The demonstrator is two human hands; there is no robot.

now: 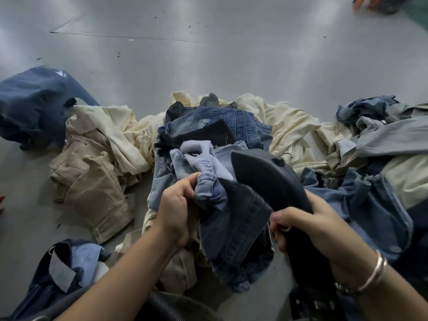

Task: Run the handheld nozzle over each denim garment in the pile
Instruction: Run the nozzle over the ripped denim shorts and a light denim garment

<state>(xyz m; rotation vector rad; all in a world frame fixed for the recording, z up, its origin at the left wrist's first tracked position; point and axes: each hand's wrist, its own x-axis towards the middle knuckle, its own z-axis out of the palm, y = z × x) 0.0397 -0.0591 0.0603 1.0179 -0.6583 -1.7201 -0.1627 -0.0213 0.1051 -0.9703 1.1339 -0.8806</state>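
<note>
Left hand [177,206] grip pinches bunched pale denim garment [206,179]; right hand [308,224] grip wraps tight round black nozzle [266,177], tip over denim pile [231,133].

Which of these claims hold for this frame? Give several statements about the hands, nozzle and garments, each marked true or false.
1. The right hand grips the black nozzle. True.
2. The left hand is empty. False: it pinches light blue denim.
3. Khaki trousers lie left of the pile. True.
4. The right wrist is bare. False: it wears a bangle.
5. The nozzle points away from the person. True.
</note>
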